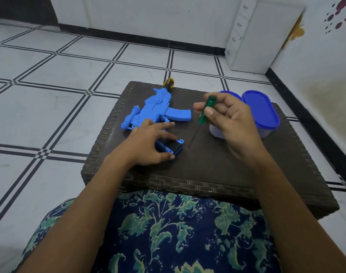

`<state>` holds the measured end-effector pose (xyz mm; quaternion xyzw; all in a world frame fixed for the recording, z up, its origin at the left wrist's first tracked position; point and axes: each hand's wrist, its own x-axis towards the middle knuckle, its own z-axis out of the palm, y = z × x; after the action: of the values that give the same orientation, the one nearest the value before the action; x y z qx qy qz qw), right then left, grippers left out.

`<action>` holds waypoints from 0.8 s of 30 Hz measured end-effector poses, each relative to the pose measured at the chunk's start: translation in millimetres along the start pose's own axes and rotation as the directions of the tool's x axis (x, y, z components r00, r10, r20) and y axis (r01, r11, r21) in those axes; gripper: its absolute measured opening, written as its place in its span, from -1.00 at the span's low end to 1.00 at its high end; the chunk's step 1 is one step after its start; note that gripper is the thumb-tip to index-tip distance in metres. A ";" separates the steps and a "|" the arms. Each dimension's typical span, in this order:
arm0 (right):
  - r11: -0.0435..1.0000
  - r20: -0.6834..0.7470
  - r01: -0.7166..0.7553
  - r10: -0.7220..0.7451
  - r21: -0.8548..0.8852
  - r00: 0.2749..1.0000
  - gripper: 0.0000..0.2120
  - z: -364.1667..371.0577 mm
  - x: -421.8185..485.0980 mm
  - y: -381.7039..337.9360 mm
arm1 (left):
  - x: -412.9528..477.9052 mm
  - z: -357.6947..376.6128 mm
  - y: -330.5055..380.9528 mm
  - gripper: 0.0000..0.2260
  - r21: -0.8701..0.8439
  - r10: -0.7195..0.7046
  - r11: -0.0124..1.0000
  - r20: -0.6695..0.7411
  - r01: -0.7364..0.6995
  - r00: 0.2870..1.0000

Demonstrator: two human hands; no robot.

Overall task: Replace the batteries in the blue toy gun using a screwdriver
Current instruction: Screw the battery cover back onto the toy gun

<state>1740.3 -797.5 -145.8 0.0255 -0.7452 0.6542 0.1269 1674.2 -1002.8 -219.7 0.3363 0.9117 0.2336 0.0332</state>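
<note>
The blue toy gun [155, 110] lies on its side on a low dark woven table [207, 170], muzzle pointing away from me. My left hand [148, 143] rests over its near end, fingers gripping the stock with the open dark battery compartment [173, 147]. My right hand [230, 119] is raised above the table and holds a green-handled screwdriver [204, 110] between thumb and fingers, its thin shaft pointing down toward the compartment, tip just right of it. No batteries are visible.
A blue-lidded plastic container [263, 113] stands at the table's right, partly behind my right hand, with a second blue lid [230, 95] behind it. A yellow-and-black tool handle [168, 83] lies at the far edge. White tiled floor surrounds the table; a white drawer unit [254, 36] stands beyond.
</note>
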 end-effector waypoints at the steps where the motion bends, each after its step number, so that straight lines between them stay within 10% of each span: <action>1: 0.999 -0.014 0.017 -0.017 0.047 1.000 -0.77 2.6 1.3 0.6 | -0.1 0.3 -0.9 -0.51 0.004 0.003 1.000 -0.002 -0.003 1.000; 24: 0.991 -0.025 0.133 -0.134 -0.029 0.991 -0.73 24.8 5.8 24.3 | -0.7 0.3 1.2 -0.52 -0.030 -0.029 0.999 -0.016 0.028 0.999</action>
<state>1725.9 -817.6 -170.7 0.0649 -0.7489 0.6343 0.1808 1675.5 -1002.3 -219.5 0.3209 0.9130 0.2495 0.0341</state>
